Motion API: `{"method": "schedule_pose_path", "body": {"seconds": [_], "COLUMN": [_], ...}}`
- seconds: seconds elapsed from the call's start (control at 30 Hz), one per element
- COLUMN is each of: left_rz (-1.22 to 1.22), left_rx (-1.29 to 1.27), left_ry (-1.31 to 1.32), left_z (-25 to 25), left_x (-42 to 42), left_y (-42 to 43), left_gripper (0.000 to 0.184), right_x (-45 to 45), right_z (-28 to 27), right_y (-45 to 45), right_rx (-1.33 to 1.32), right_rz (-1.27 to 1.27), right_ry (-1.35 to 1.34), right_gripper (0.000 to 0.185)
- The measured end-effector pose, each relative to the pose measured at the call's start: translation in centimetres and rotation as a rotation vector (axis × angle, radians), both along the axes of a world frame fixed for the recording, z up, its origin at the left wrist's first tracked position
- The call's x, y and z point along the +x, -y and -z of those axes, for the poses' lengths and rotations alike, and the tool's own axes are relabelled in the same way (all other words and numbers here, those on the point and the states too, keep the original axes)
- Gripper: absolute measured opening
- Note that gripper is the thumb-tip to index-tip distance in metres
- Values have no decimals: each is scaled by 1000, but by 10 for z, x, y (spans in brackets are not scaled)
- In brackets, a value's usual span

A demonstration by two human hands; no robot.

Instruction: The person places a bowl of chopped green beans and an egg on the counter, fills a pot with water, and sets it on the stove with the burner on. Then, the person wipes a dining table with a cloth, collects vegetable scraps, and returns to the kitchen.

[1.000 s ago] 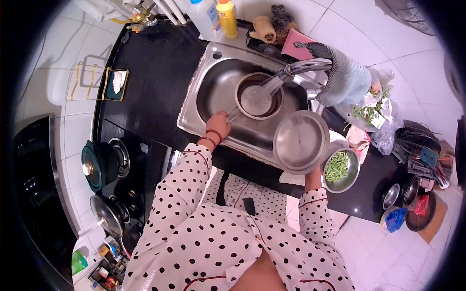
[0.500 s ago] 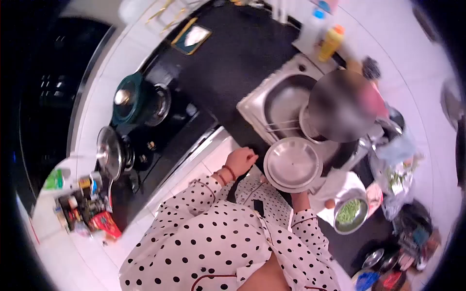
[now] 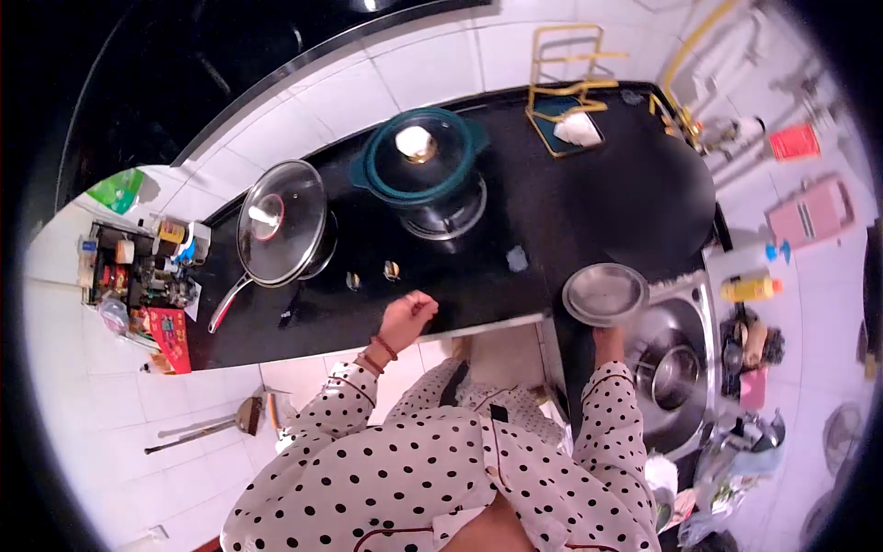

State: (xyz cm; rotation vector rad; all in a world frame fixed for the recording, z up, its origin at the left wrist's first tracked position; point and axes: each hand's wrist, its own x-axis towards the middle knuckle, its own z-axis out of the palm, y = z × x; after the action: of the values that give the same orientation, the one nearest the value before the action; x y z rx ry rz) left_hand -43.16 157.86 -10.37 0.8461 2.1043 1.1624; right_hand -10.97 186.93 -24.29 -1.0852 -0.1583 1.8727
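My right hand (image 3: 607, 344) grips a round stainless steel dish (image 3: 604, 294) from its near side, over the counter just left of the sink. There appears to be a double rim, so it may be two dishes stacked. My left hand (image 3: 407, 316) hangs by the front edge of the stove with its fingers curled in and nothing visible in them. Above it on the stove stand a teal pot (image 3: 375, 175) with a glass lid and, further left, a lidded frying pan (image 3: 281, 224).
The steel sink (image 3: 705, 313) at right holds a metal bowl (image 3: 674, 375). A yellow wire rack (image 3: 566, 83) stands at the back beside a small green tray (image 3: 544, 132) with a white cloth. Seasoning jars (image 3: 170, 237) crowd the left end. A blurred dark patch hides the back-right counter.
My view has swung left from the sink towards the stove. The steel dish has come along in my right hand, from beside the sink's front to its left side. My left hand now hangs near the stove.
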Motion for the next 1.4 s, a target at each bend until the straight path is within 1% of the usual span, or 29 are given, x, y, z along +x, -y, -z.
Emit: {"method": "schedule_pose_path", "body": {"seconds": [0.07,0.13,0.2,0.27,0.3,0.4,0.43,0.47,0.53,0.57,0.6,0.63,0.67,0.7,0.73,0.77,0.8,0.83,0.87,0.9,0.93,0.97,1.03,1.13,1.17,1.2,1.27,1.33,1.4], "left_rz": [-73,-106,-198,-304,-343,-465,-511,-537,-551,-559,-567,-575,-607,-619,-632,-639,-650,-659,-628,-641,-655,-628,-591,-482,-447,-432,-289,-231,-140], "left_rx": [96,140,201,235,252,261,234,231,236,258,279,300,294,288,282,291,271,244,281,281,282,288,275,270,253,207,149,121,110], "left_ry": [147,197,299,320,324,286,265,260,299,361,424,487,476,460,444,501,517,469,467,447,427,427,398,411,407,405,498,571,640], "left_z": [3,-4,-11,-27,-31,-36,-40,-45,-48,-52,-56,-58,-57,-55,-54,-54,-53,-62,-61,-65,-74,-83,-100,-108,-114,-113,-96,-87,-62], "left_x": [-15,-23,-34,-55,-70,-112,-120,-125,-132,-134,-136,-136,-134,-137,-139,-142,-143,-137,-138,-132,-128,-125,-105,-85,-72,-64,-52,-26,-9], "left_y": [8,3,-8,-12,-14,-30,-36,-41,-57,-62,-69,-78,-83,-88,-93,-95,-101,-111,-115,-119,-125,-132,-150,-201,-222,-244,-281,-318,-352], "left_gripper": [11,10,8,8,9,18,26,29,28,28,28,28,29,30,31,34,35,36,34,32,30,29,28,30,32,35,33,28,27], "right_x": [9,27,51,64,55,51,41,11,-36,-80,-118,-159,-190,-219,-245,-264,-275,-276,-278,-273,-267,-260,-234,-188,-174,-158,-123,-89,-56], "right_z": [6,16,29,20,-16,-20,-40,-82,-115,-145,-144,-165,-169,-176,-172,-170,-168,-173,-168,-175,-182,-177,-182,-193,-182,-187,-176,-164,-151], "right_y": [-2,-7,-10,-7,0,-4,2,5,-13,-16,-23,-25,-31,-36,-46,-56,-64,-76,-85,-88,-88,-91,-98,-119,-130,-144,-169,-192,-214], "right_rx": [6,41,105,71,-87,91,321,720,861,643,688,702,762,753,644,533,500,494,464,461,457,437,409,408,396,376,345,361,340], "right_rz": [3,5,3,54,224,330,444,451,100,-99,-212,-371,-501,-561,-604,-701,-741,-710,-728,-730,-732,-725,-663,-539,-478,-443,-328,-237,-178], "right_ry": [4,7,17,69,84,636,905,1156,941,836,461,540,530,440,281,209,206,213,214,236,258,233,251,264,274,310,360,450,473], "right_gripper": [34,34,35,35,29,24,20,18,19,20,20,22,24,25,25,27,29,28,25,25,25,25,24,23,22,20,20,19,18]}}
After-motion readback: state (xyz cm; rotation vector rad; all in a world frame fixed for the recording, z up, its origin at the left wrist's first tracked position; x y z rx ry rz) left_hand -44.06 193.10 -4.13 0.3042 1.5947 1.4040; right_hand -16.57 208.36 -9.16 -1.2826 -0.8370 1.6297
